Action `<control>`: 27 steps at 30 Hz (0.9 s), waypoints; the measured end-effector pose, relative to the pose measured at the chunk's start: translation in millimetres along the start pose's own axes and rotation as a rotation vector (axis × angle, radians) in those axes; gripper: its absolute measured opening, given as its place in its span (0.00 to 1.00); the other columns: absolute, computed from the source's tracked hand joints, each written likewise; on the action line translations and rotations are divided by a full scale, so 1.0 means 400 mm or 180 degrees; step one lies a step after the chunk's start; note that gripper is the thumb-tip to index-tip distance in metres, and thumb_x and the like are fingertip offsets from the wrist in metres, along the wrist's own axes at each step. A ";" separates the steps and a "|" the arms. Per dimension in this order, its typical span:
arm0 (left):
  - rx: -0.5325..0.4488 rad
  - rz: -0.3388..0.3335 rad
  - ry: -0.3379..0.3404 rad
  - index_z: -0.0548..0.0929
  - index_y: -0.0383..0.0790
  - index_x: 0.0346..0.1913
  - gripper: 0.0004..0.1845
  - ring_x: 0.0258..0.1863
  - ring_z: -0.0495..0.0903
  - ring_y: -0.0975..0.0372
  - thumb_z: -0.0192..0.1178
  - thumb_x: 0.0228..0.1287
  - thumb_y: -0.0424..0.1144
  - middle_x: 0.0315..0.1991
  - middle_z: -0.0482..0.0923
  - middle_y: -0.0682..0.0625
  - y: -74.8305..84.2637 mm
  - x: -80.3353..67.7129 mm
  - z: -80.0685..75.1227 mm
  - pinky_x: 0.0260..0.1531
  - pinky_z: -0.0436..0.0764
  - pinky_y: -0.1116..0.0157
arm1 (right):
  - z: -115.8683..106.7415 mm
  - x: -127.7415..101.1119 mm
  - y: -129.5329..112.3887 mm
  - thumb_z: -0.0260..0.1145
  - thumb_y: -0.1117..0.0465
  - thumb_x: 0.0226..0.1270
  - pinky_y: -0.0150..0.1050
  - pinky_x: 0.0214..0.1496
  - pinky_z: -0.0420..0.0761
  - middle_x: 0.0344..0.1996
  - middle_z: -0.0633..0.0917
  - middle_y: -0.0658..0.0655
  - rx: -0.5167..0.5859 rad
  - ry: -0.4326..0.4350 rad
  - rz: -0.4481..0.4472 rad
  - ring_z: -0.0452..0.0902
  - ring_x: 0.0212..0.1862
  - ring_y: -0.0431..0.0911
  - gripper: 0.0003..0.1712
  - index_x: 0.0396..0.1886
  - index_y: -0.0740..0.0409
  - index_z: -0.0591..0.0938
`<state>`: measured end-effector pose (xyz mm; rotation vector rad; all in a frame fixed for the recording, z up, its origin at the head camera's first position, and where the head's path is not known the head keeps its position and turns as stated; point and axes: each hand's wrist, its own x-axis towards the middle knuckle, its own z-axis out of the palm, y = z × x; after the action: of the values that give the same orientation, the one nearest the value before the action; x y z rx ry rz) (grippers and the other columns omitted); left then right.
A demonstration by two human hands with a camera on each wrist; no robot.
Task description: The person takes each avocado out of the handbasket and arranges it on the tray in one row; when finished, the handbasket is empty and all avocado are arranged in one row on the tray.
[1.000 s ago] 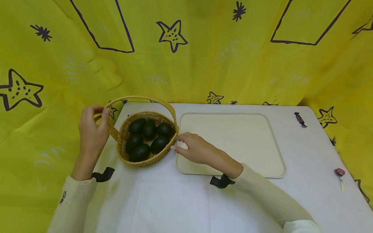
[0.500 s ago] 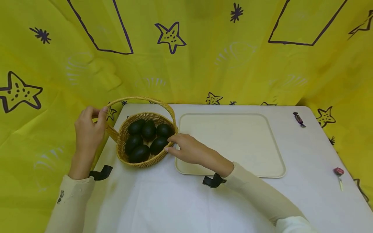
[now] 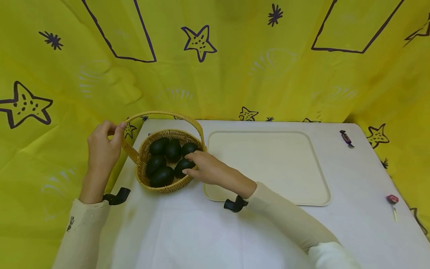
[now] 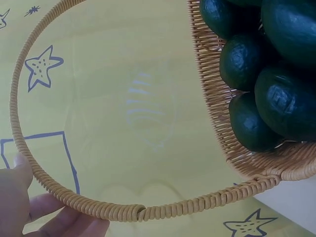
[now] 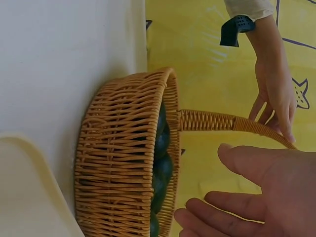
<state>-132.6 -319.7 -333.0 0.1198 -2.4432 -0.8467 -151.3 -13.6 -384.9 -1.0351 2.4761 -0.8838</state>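
Note:
A woven wicker basket (image 3: 164,189) with a tall arched handle (image 3: 168,113) stands at the table's left side. Several dark green avocados (image 3: 162,176) lie inside it. My left hand (image 3: 104,151) grips the left part of the handle; the left wrist view shows its fingers (image 4: 54,217) curled beneath the wicker band. Over the basket's right rim reaches my right hand (image 3: 209,168), thumb and fingers spread apart, partly covering the rightmost avocado (image 3: 181,167). In the right wrist view this hand (image 5: 276,190) has nothing between thumb and fingers.
A cream rectangular tray (image 3: 268,164) lies just right of the basket on the white table (image 3: 195,231). A wrapped candy (image 3: 346,139) and a lollipop (image 3: 392,200) lie near the right edge. Yellow patterned cloth (image 3: 228,82) hangs behind and beside the table.
My right hand has moved left, from beside the basket's right rim to over the avocados. The left hand keeps its hold on the handle, and the basket stays in place.

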 end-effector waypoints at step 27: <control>0.0014 -0.0081 -0.0069 0.80 0.27 0.42 0.25 0.55 0.79 0.35 0.56 0.82 0.51 0.46 0.81 0.29 -0.001 0.000 -0.006 0.62 0.73 0.37 | 0.046 0.158 -0.026 0.71 0.50 0.76 0.42 0.71 0.77 0.71 0.76 0.61 -0.0684 -0.0496 0.0140 0.74 0.71 0.53 0.37 0.77 0.60 0.73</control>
<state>-131.4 -321.4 -331.6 0.1445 -2.4687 -0.8577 -180.2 -72.6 -395.3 -1.0684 2.4896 -0.5106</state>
